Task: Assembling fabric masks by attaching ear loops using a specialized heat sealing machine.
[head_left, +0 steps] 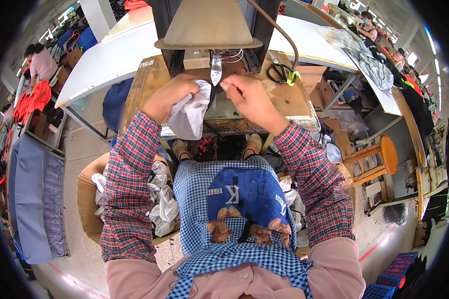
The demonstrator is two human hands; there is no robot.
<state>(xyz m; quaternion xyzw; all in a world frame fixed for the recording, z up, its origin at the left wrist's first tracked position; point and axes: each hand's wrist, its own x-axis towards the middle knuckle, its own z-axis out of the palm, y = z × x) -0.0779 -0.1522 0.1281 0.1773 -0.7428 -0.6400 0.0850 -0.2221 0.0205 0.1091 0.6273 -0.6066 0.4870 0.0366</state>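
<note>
My left hand [172, 95] is closed round a piece of white cloth [190, 115], which hangs down over the front edge of the worn wooden work table. Across from it, my right hand [249, 97] has thumb and forefinger pinched together beside the machine's pointed metal tip [216, 71]; what sits in the pinch is too small to make out. A dark strip lies between the two hands, just under the tip. Above them looms the machine's beige tapered housing [212, 25].
Black-handled scissors [283, 74] with a yellow-green tie lie right of the machine. Cardboard boxes of white cloth [163, 202] flank my knees. White tables [102, 60] extend on both sides. A wooden stool [388, 155] stands at right, and other people work farther off.
</note>
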